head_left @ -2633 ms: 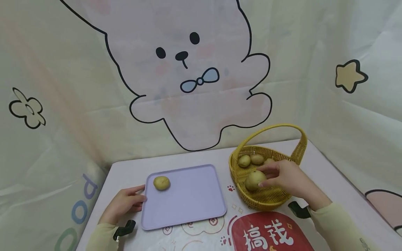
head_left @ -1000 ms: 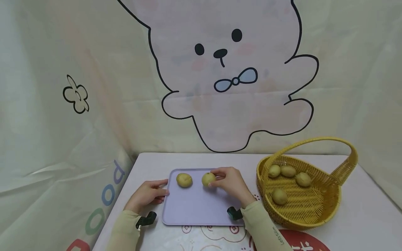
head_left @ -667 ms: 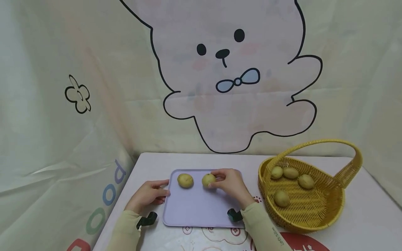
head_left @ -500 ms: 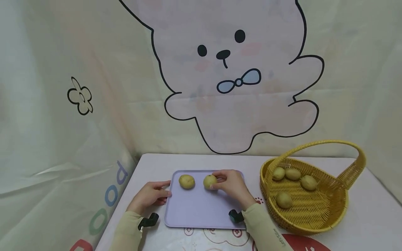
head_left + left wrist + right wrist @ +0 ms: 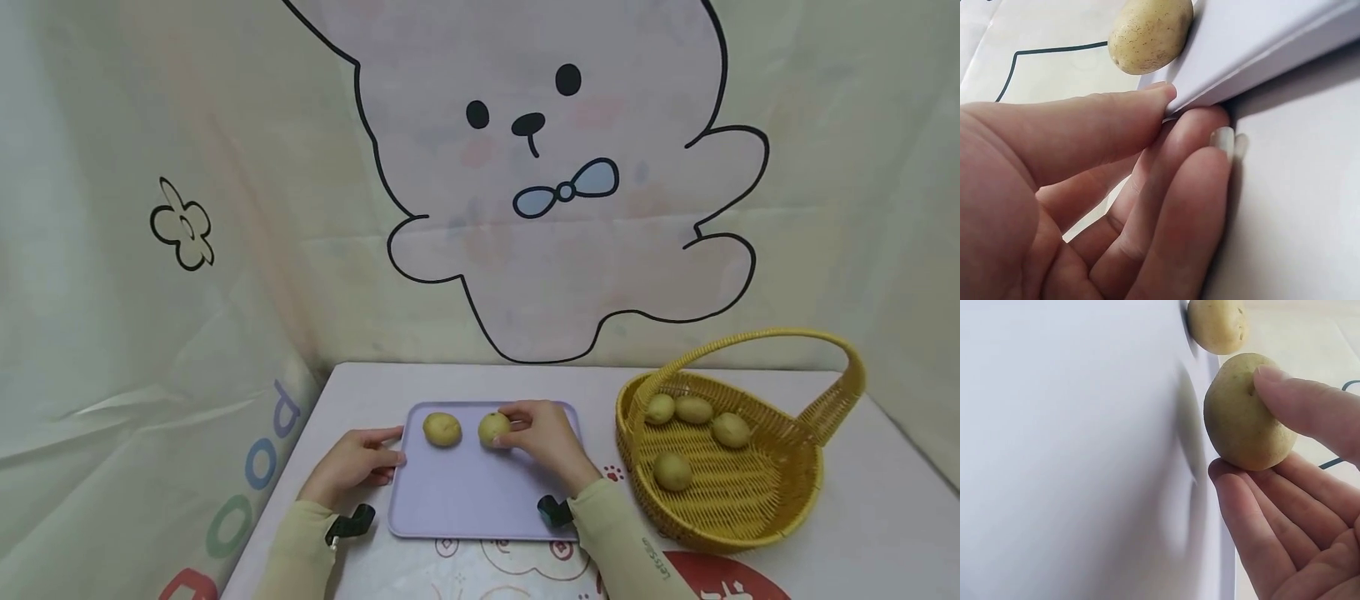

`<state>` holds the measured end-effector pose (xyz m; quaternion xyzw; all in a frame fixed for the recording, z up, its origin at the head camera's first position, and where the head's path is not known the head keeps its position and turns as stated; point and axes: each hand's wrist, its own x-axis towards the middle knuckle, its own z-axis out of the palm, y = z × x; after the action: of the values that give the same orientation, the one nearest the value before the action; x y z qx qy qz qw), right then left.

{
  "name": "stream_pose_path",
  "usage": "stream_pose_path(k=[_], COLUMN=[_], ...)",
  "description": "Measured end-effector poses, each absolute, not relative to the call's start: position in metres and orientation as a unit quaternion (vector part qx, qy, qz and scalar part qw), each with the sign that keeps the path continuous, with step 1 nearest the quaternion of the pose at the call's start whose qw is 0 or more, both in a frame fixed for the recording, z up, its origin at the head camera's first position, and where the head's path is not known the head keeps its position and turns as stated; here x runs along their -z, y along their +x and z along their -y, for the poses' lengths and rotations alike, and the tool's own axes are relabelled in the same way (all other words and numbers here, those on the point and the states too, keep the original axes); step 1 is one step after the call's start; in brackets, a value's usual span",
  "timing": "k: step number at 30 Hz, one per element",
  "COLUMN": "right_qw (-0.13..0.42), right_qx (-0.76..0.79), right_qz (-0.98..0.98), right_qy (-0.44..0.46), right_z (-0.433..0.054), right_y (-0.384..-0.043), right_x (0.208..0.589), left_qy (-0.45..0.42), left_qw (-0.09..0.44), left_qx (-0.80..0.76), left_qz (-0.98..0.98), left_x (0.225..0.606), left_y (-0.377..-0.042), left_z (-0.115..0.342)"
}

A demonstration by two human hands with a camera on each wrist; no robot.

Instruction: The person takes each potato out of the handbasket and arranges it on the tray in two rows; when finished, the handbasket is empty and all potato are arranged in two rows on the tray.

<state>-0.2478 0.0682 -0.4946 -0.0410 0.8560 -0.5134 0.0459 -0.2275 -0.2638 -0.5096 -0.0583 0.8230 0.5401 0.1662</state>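
My right hand (image 5: 542, 437) holds a potato (image 5: 1244, 415) between thumb and fingers over the back of the lilac tray (image 5: 480, 508). In the right wrist view a gap shows between that potato and the tray surface. Another potato (image 5: 442, 429) lies on the tray's back left part. At the left rim my left hand (image 5: 352, 462) pinches the tray edge; in the left wrist view the thumb (image 5: 1110, 119) is on top of it and fingers curl below.
A yellow wicker basket (image 5: 720, 542) with a tall arched handle stands on the right of the white table (image 5: 367, 383). Several potatoes (image 5: 672, 472) lie in it. A printed curtain (image 5: 337, 292) hangs behind the table and along its left side.
Earlier my right hand was over the basket, gripping a potato; it has since moved left to the tray with it. Over the last second, both hands stay nearly still.
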Motion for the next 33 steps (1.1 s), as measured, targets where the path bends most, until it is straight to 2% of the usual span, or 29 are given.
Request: stream_pose_path(k=[19,33], right_qw=[0.041,0.061], right_qx=[0.498,0.520], right_qz=[-0.864,-0.850], right_qy=[-0.055,-0.054], right_z=[-0.0643,-0.0702], right_y=[-0.2459,-0.2474], right_x=[0.5002,0.4982], left_qy=[-0.056,-0.058], left_qw=[0.176,0.175], left_qx=[-0.545,-0.537], left_qz=[-0.818,-0.823], left_x=[0.5091,0.5100], left_y=[-0.2286,-0.2308], left_z=[0.2638,0.2646])
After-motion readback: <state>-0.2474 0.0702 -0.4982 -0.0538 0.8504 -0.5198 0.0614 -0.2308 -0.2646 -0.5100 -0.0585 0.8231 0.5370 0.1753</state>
